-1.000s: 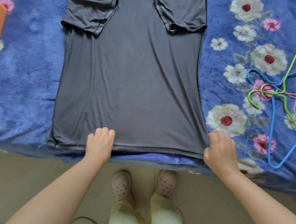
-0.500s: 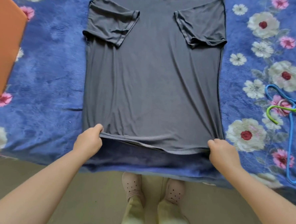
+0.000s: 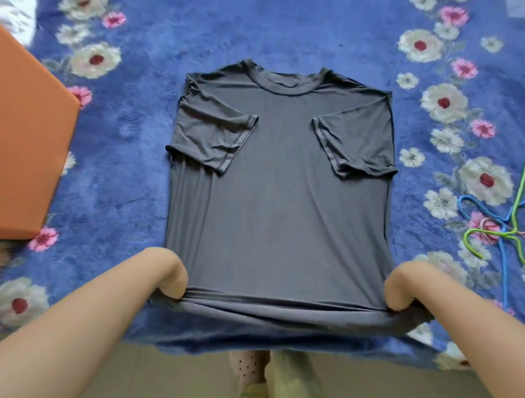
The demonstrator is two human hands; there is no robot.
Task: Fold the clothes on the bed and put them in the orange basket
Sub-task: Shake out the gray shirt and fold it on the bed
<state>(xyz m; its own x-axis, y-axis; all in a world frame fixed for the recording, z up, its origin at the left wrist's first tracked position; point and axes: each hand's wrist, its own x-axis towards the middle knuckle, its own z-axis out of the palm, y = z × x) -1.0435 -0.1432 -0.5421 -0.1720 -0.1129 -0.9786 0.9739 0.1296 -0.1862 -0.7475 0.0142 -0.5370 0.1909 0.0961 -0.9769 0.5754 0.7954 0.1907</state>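
Head view: the grey T-shirt point(image 3: 279, 181) lies mid-frame on the bed point(image 3: 129, 147), sleeves tucked in. The left hand point(image 3: 173, 281) and right hand point(image 3: 398, 295) each pinch a lifted hem corner. Next, probably, carry the hem toward the collar (orange basket point(image 3: 19, 141) waits at left).

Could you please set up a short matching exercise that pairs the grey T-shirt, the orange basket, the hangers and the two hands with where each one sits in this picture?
Things:
1. grey T-shirt
2. orange basket
3. hangers
4. left hand and right hand

Places or states:
A. lying in a loose tangle on the blanket at the right edge
B. gripping the bottom hem, one at each corner
C. spread flat in the middle, both sleeves folded inward
D. standing on the bed at the left edge

Pairs: 1-C, 2-D, 3-A, 4-B
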